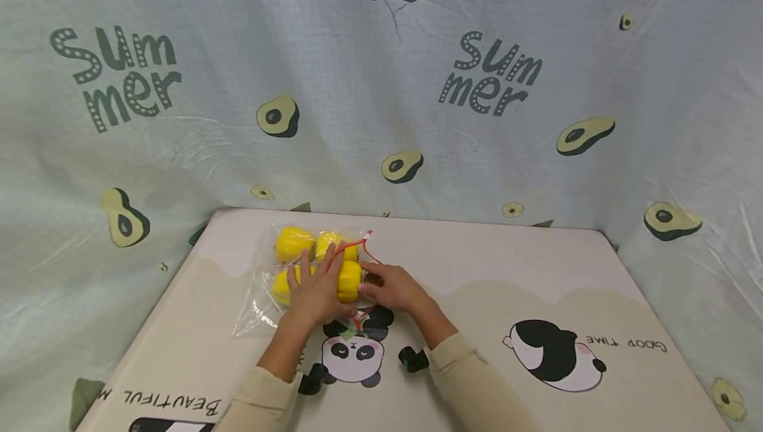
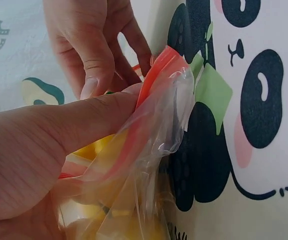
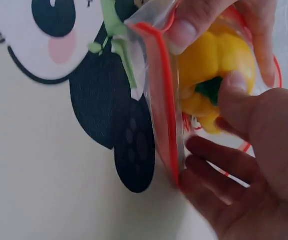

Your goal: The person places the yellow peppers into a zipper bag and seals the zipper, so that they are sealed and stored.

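A clear zip bag with a red zip edge lies on the table, several yellow bell peppers inside it. My left hand is spread over the bag and holds its mouth; in the left wrist view its thumb presses along the red zip edge. One yellow bell pepper sits within the bag's mouth, its green stem facing out. My right hand holds that pepper, thumb against the stem end. Its lower fingers reach the bag's red rim.
The table has a printed cover with pandas and lettering. Behind it and at both sides hangs a pale curtain with avocado prints. A printed panda lies just in front of the bag, between the forearms.
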`<control>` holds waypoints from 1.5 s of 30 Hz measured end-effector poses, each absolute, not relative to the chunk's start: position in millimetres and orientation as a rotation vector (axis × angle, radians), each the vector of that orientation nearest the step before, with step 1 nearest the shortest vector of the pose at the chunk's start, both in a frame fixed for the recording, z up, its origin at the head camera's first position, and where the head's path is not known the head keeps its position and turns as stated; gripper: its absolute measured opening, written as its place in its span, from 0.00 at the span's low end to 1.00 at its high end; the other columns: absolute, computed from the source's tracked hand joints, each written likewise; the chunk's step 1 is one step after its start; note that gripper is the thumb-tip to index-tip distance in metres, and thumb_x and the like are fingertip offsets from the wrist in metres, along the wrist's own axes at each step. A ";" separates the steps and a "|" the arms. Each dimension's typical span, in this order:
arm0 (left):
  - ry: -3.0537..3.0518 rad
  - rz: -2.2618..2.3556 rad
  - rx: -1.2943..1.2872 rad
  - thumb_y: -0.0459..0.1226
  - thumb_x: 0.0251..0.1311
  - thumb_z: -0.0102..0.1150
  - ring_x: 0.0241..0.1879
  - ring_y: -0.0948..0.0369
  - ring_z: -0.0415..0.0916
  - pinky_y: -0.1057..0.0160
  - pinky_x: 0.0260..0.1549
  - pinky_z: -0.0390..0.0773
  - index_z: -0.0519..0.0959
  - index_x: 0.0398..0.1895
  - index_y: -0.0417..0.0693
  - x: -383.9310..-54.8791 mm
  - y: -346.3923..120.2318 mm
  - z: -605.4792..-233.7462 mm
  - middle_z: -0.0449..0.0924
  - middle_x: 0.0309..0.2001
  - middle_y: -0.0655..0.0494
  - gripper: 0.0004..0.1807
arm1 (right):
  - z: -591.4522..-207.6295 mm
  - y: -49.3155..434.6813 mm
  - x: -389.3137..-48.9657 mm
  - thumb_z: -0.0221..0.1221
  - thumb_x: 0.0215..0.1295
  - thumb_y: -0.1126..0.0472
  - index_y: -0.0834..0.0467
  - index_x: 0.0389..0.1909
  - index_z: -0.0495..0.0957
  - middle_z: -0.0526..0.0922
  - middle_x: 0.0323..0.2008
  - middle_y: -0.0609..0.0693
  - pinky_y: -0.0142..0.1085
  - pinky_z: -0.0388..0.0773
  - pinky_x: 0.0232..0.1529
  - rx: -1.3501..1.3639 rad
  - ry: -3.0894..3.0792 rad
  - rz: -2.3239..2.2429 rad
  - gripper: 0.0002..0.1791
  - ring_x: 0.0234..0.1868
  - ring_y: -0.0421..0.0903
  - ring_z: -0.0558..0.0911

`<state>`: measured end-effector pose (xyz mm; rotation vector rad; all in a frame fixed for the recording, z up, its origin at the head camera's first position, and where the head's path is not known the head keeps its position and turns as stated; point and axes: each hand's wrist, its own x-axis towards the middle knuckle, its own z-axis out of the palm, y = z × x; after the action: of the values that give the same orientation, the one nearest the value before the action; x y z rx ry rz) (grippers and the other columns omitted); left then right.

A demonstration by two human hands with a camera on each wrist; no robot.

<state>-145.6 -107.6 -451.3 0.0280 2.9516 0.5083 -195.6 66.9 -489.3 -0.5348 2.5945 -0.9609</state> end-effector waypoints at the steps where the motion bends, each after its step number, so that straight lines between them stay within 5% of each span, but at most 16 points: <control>1: 2.954 0.507 0.026 0.50 0.44 0.84 0.83 0.32 0.31 0.24 0.77 0.35 0.56 0.83 0.50 -145.6 -107.6 -451.3 0.42 0.87 0.49 0.64 | -489.0 66.1 -195.3 0.63 0.73 0.50 0.50 0.74 0.73 0.83 0.65 0.55 0.52 0.80 0.68 -0.530 2.593 -0.997 0.30 0.62 0.54 0.83; 8: 2.961 0.497 0.017 0.50 0.41 0.85 0.83 0.32 0.30 0.24 0.77 0.34 0.57 0.83 0.51 -144.6 -103.1 -450.5 0.43 0.86 0.49 0.64 | -497.0 63.0 -193.4 0.65 0.71 0.63 0.59 0.70 0.76 0.83 0.64 0.57 0.49 0.81 0.67 -0.493 2.453 -1.455 0.27 0.63 0.55 0.84; 21: 2.946 0.525 0.009 0.48 0.43 0.84 0.83 0.31 0.30 0.23 0.76 0.33 0.56 0.84 0.51 -145.0 -104.9 -446.7 0.42 0.87 0.48 0.64 | -507.8 59.9 -191.2 0.67 0.70 0.52 0.47 0.70 0.77 0.85 0.63 0.55 0.48 0.82 0.65 -0.446 2.485 -1.434 0.28 0.62 0.54 0.85; 45: 2.924 0.520 0.009 0.50 0.39 0.85 0.83 0.31 0.27 0.23 0.76 0.31 0.53 0.84 0.53 -148.6 -102.8 -453.9 0.39 0.87 0.48 0.68 | -500.6 57.4 -189.8 0.66 0.70 0.48 0.44 0.71 0.76 0.86 0.61 0.52 0.46 0.85 0.62 -0.525 2.545 -1.248 0.29 0.58 0.52 0.86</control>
<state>-148.6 -102.8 -453.9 0.0095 2.9236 0.5196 -189.8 57.4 -500.6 -0.5251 2.5453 -1.2476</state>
